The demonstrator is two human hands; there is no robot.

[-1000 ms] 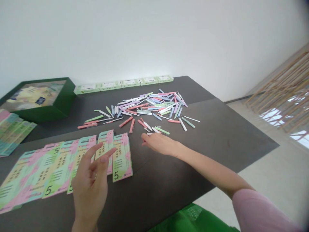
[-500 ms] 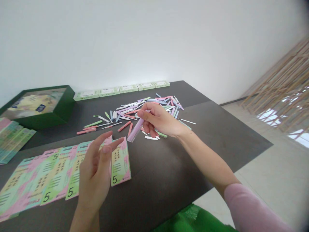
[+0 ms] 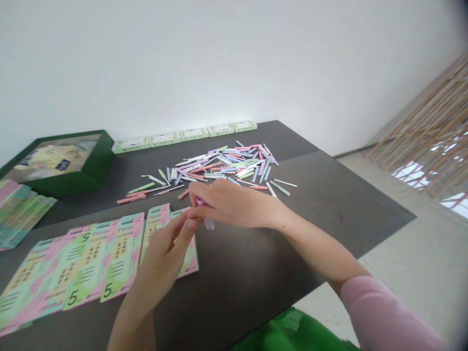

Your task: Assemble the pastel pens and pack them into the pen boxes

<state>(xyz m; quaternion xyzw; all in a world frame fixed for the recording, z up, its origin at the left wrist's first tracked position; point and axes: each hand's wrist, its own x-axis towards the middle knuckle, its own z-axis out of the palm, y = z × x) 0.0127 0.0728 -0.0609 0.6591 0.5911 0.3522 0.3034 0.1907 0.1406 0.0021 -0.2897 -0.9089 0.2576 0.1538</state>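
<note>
The right hand [image 3: 234, 202] is curled tight, fingers pinching a lilac plastic stick [image 3: 208, 223], its smooth tip poking out below. The left hand [image 3: 164, 248] is half closed, fingertips [image 3: 190, 224] right at the stick, above glossy printed cards [image 3: 120, 256] on the dark table [image 3: 292, 234] – a loose pile of pastel sticks [image 3: 226, 166] just beyond.

- on my desk [image 3: 314, 209], plastic sticks [image 3: 226, 168] piled toward the middle
- small boxes [image 3: 183, 134] lined along the back edge
- big box [image 3: 62, 163] in the back-left corner
- printed cards [image 3: 91, 261] in a row along the front-left edge
</note>
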